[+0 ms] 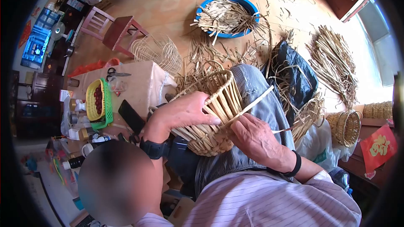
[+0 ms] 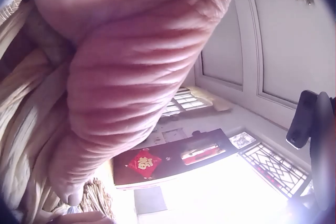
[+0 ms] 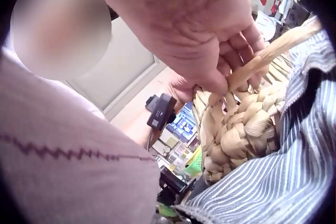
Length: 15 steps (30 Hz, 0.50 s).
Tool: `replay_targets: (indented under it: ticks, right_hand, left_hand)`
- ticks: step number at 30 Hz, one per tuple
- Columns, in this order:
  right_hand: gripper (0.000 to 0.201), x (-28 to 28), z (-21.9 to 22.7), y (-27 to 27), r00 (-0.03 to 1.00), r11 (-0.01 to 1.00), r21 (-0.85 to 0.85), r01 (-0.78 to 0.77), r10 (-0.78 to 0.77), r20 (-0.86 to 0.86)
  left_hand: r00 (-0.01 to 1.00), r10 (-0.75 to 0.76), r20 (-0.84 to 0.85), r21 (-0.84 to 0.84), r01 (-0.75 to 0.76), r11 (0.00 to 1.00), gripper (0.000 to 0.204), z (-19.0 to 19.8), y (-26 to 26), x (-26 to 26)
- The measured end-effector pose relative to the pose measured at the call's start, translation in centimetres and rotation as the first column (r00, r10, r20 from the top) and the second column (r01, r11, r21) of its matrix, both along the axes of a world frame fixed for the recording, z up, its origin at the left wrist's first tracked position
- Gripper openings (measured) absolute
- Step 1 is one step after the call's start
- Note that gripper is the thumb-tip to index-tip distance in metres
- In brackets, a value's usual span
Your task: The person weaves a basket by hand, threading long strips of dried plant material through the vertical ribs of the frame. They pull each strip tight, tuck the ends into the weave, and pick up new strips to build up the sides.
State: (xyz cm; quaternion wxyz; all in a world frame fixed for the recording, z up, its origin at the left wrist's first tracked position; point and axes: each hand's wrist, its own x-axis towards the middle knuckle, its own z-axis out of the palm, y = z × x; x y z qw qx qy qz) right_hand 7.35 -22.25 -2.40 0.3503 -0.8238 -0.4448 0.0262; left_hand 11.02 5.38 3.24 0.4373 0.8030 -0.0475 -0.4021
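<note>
A partly woven straw basket (image 1: 210,145) lies tilted across the person's lap, its braided base toward the body and its upright stakes and rim pointing away. The left hand (image 1: 185,111) grips the basket's side, with the thumb laid across the stakes near the weaving. Close to that thumb, the right hand (image 1: 259,138) pinches a flat pale straw strip (image 1: 260,101) at the basket's side. In the right wrist view the strip (image 3: 286,45) runs past the curled fingers, above the thick braided weave (image 3: 236,134). Straw strands (image 2: 31,124) fill the left edge of the left wrist view, beside the thumb.
On the left, a cloth-covered table (image 1: 139,73) bears scissors (image 1: 120,74), a black phone (image 1: 131,117) and a yellow basket (image 1: 89,96). Ahead stand a blue basin (image 1: 256,14) of straw and an open wicker frame (image 1: 158,52). A black bag (image 1: 296,73) and straw bundle (image 1: 334,63) lie right.
</note>
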Motion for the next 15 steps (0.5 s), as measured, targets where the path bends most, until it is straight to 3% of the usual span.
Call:
replay_targets:
  ticks: [4,7,12,15]
  right_hand:
    - [0.020,0.6,2.5,-0.2,0.990,0.996,-0.046,-0.073,0.066,-0.128]
    - [0.017,1.9,2.7,-0.2,0.991,0.991,0.031,-0.133,0.134,-0.019]
    - [0.018,4.6,0.1,-0.7,0.996,0.998,0.071,-0.002,0.008,-0.087]
    - [0.019,4.5,0.0,-1.9,0.966,0.987,0.114,0.116,-0.086,-0.243]
  left_hand:
    - [0.999,0.054,0.000,-0.011,-0.054,0.998,0.054,-0.2,-0.1,-0.1]
    - [0.996,0.084,0.034,-0.054,-0.083,0.995,0.052,-0.5,-0.1,-0.3]
    - [0.991,0.135,0.007,-0.156,-0.133,0.979,0.052,-1.2,0.2,-0.5]
    - [0.981,0.191,-0.032,-0.158,-0.194,0.968,0.048,-0.4,0.0,-0.8]
